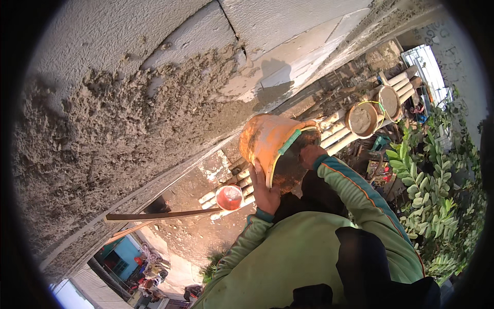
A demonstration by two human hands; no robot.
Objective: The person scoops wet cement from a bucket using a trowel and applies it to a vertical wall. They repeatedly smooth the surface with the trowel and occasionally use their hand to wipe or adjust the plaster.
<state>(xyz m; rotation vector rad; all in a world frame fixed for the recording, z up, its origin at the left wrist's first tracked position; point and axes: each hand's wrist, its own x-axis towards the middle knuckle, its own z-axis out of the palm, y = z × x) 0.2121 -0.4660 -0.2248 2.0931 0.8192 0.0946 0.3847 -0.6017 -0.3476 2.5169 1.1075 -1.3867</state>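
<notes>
A worn orange bucket [257, 139], with a green piece on its rim, is tilted with its dark, stained opening facing me, just in front of my body. My left hand [265, 185] grips its lower left side, fingers lying along the outside. My right hand [312, 156] is at the right of the opening, fingers curled into the shaded interior; what they hold is hidden. Beyond the bucket rises a wall [190, 31] of pale blocks, partly covered in rough grey mortar [128, 113].
Bamboo poles [337, 141] at right carry two buckets of grey material [363, 121] [389, 102]. A red bucket [230, 198] sits on lower poles. A long plank [154, 216] juts across at lower left. Leafy branches [427, 206] crowd the right; ground and household clutter lie below.
</notes>
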